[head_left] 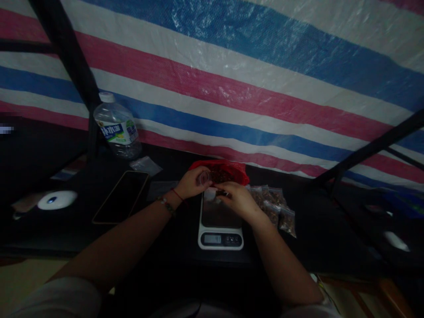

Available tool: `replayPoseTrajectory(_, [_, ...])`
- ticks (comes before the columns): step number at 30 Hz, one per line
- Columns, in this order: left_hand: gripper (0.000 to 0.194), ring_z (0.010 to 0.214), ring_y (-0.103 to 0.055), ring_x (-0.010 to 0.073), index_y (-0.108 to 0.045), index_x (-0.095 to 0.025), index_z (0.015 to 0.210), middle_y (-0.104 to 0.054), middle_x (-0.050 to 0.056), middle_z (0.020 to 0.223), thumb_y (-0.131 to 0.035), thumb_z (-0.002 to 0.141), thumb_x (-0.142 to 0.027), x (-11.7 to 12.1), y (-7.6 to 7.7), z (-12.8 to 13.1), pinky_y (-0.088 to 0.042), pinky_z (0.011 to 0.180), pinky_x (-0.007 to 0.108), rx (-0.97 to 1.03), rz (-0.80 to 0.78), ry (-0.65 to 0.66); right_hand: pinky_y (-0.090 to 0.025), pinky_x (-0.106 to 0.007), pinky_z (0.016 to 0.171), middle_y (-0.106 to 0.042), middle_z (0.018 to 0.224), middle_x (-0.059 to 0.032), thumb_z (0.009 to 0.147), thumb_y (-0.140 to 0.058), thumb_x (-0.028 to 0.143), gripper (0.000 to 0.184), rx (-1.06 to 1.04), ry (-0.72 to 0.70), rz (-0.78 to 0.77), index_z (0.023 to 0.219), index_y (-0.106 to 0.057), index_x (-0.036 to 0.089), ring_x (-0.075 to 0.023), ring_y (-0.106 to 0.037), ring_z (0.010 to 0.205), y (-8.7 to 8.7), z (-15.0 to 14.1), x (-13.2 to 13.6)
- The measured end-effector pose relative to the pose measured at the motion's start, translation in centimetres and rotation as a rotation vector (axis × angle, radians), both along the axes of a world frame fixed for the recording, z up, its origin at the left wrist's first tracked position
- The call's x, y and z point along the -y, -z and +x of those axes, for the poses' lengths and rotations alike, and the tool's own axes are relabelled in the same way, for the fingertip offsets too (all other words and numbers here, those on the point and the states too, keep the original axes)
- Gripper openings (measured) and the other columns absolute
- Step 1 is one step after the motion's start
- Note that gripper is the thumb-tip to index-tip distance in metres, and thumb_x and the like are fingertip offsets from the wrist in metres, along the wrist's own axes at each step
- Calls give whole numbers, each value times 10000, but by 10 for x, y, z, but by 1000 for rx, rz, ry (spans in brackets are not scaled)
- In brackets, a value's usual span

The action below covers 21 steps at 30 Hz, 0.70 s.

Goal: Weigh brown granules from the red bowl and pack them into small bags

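My left hand [192, 183] is closed around a small clear cup [204, 177], beside the opening of a red plastic bag [243, 170] that contains dark brown bits [221, 176]. Over the far end of a white kitchen scale [221, 218], my right hand [239, 201] pinches a small clear zip bag [211, 194] with some brown bits at its mouth. The scale's display is lit, but its digits are too dim to read. Several filled zip bags [272, 212] of brown bits lie just right of my right hand.
A phone [122, 196], an empty zip bag [145, 165] and a large plastic bottle [117, 128] are on the left of the black table. Farther left lies a white computer mouse [58, 200]. Striped plastic sheeting [232, 88] hangs behind, with dark metal bars at both sides.
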<state>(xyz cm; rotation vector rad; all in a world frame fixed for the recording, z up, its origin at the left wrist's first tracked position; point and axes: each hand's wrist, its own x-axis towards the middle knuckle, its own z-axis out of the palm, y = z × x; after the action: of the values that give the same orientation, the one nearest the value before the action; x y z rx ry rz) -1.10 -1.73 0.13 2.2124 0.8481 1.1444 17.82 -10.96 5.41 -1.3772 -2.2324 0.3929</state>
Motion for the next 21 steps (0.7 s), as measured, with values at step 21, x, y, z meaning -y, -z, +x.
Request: replayPoseTrajectory(21, [323,838,-640,173,-565,-165,1027,-659,40,921,-648,749,-307,0,0,1,-513,772,291,14,19,37,-471,-268,739,-673,807,-25,768,-699,148,53,-96,54,126,786,-683,195,-151,-615,779,8,1,3])
